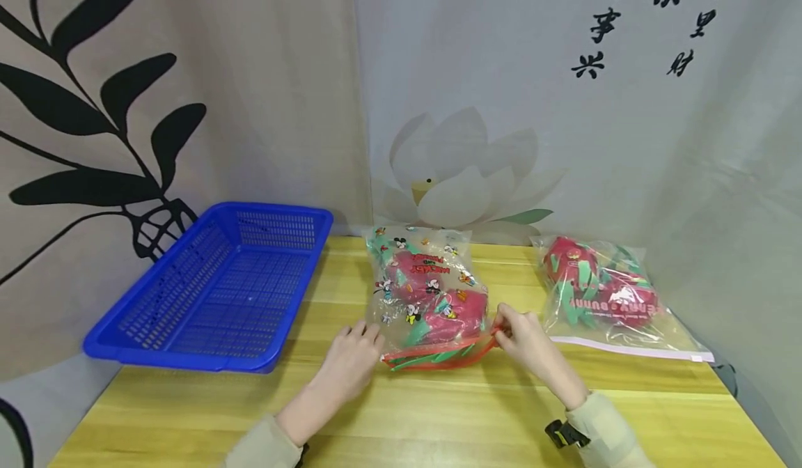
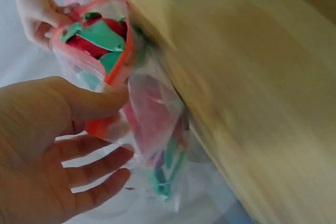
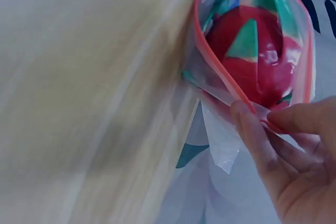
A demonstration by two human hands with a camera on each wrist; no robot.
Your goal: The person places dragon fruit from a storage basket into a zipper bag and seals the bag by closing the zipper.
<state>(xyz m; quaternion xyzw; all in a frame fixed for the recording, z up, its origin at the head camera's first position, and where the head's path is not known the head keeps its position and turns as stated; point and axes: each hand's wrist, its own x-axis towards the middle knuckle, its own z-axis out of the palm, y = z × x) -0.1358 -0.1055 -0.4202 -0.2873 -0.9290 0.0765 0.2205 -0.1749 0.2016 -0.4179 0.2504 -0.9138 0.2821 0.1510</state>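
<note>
A clear zip bag (image 1: 391, 315) with cartoon prints and a red zip edge lies mid-table, its mouth towards me and gaping. Inside are red dragon fruits (image 1: 456, 315) with green scales; one dragon fruit (image 3: 252, 56) shows through the opening in the right wrist view. My left hand (image 1: 352, 356) pinches the left end of the red edge between thumb and forefinger, the other fingers spread in the left wrist view. At the opposite end, my right hand (image 1: 523, 336) pinches the red edge (image 3: 223, 74) between thumb and fingers.
To the left stands a blue plastic basket (image 1: 182, 363). A second clear bag (image 1: 658, 339) with a pale zip strip and red-and-green fruits lies to the right. Behind the wooden table (image 1: 401, 419) hangs a printed cloth (image 1: 282, 106).
</note>
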